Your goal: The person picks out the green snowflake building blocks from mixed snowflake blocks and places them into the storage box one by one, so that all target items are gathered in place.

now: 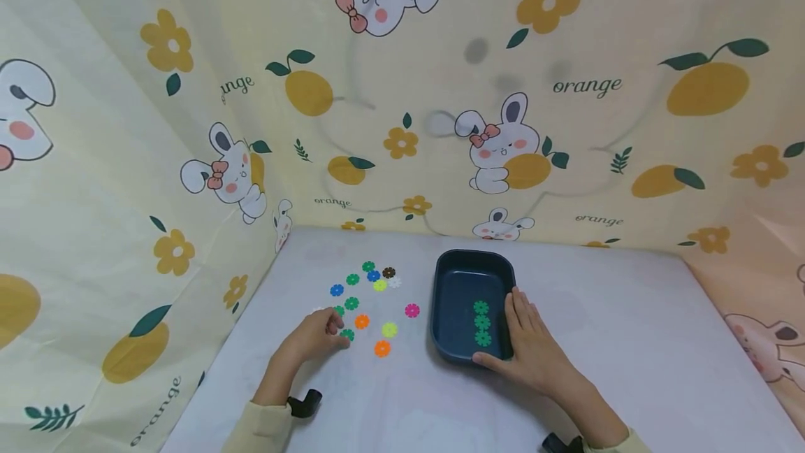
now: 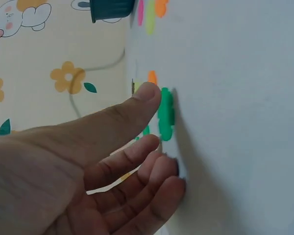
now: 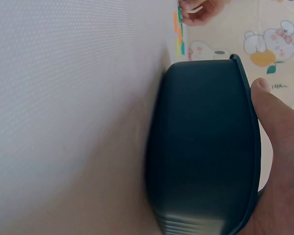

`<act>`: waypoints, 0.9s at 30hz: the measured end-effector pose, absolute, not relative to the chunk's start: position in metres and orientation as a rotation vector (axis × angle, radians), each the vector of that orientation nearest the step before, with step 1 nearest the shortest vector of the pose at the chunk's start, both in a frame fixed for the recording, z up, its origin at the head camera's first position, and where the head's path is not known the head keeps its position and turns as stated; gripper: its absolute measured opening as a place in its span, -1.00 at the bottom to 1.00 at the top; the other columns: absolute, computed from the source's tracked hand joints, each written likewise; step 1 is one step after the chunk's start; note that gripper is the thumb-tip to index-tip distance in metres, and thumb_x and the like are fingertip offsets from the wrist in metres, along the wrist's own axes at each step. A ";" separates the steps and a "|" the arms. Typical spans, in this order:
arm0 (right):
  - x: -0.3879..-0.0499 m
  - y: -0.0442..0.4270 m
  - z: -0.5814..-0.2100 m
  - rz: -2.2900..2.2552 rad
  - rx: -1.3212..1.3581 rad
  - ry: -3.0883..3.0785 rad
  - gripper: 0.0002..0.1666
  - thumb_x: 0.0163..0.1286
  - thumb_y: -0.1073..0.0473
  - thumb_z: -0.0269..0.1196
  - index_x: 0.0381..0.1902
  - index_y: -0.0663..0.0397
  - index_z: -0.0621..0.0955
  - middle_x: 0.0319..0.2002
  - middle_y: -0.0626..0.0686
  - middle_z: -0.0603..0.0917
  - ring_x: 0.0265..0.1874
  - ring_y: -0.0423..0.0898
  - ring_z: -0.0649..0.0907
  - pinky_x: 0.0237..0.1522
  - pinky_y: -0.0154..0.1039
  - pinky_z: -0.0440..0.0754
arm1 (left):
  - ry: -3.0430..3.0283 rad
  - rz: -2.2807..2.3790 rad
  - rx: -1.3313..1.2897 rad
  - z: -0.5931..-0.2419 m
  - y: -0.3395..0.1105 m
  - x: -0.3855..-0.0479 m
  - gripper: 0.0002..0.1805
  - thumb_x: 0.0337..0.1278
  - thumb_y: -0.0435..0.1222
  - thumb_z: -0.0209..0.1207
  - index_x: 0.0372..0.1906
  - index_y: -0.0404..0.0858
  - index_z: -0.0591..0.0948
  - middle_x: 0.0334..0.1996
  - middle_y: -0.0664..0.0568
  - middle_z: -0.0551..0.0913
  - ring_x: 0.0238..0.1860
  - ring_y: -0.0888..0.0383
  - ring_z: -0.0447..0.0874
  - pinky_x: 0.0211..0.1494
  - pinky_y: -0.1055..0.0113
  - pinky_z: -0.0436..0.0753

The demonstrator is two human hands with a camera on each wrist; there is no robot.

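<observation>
My left hand (image 1: 316,335) is over the left side of the scattered discs, thumb and fingers apart around a green notched disc (image 1: 347,335). In the left wrist view that green disc (image 2: 166,114) shows just beyond the thumb tip; whether the thumb touches it I cannot tell. My right hand (image 1: 534,348) rests along the right side and near corner of a dark blue tray (image 1: 464,255), fingers straight and thumb at the near rim. Inside the tray, several green discs (image 1: 481,322) form a column. The right wrist view shows the thumb against the rim of the tray (image 3: 206,137).
Loose discs lie left of the tray: orange (image 1: 382,349), yellow (image 1: 389,330), pink (image 1: 411,310), blue (image 1: 337,290), brown (image 1: 388,272), white (image 1: 395,283) and more green ones (image 1: 351,303). A printed curtain (image 1: 377,180) stands behind the white table (image 1: 597,299).
</observation>
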State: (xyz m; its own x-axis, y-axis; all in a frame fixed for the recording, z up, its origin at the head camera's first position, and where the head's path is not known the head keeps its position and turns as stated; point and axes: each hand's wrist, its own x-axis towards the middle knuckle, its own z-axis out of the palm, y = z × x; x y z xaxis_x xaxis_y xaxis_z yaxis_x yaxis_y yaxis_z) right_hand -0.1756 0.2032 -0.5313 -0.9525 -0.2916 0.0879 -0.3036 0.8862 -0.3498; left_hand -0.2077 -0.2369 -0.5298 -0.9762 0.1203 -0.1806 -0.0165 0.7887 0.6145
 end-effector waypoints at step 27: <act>-0.174 0.203 -0.532 0.641 0.480 -3.007 0.63 0.21 -0.73 0.26 0.69 0.44 -0.02 0.72 0.38 -0.16 0.72 0.27 -0.12 0.66 0.27 -0.04 | 2.743 1.128 0.247 -0.522 -0.215 -0.212 -0.77 0.28 -0.42 0.45 -0.11 -0.17 0.63 -0.27 0.09 0.65 -0.25 0.13 0.59 -0.19 0.29 0.65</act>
State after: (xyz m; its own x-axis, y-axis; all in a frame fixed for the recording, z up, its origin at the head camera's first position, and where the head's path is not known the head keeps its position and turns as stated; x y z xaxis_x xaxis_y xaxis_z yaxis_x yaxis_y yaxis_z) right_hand -0.1744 0.2030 -0.5323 -0.9520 -0.2919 0.0924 -0.3042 0.8677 -0.3932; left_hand -0.2123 -0.2145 -0.5224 -0.9727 0.2141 -0.0894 0.0893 0.7011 0.7075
